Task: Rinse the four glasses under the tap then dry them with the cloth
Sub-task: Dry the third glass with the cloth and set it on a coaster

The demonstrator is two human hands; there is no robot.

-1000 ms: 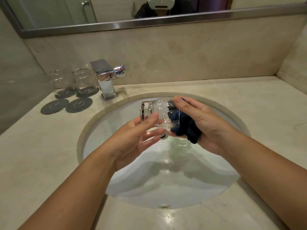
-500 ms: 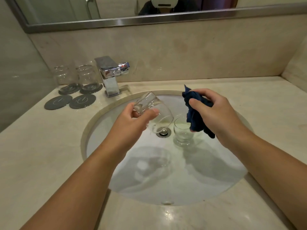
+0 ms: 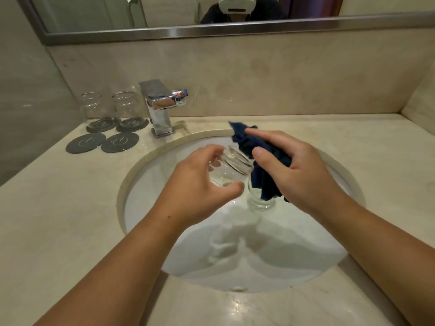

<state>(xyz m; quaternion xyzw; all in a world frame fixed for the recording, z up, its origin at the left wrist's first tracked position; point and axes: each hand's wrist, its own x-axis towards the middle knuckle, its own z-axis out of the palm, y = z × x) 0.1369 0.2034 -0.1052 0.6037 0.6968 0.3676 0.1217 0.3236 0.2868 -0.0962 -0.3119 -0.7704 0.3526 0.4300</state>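
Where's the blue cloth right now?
Head view, right of centre: blue cloth, gripped by right hand above the sink, beside the glass in the left hand.

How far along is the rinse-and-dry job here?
Looks done: two glasses stand on coasters beside the tap. In hand: the left hand grips a third glass, the right hand holds the cloth beside it. Left: a fourth glass in the basin; two bare coasters wait.

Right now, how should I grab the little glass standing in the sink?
Take the glass round its lower side, coming from the near side. It stands upright in the sink, and the cloth in the right hand hangs over its top, so the rim looks blocked.
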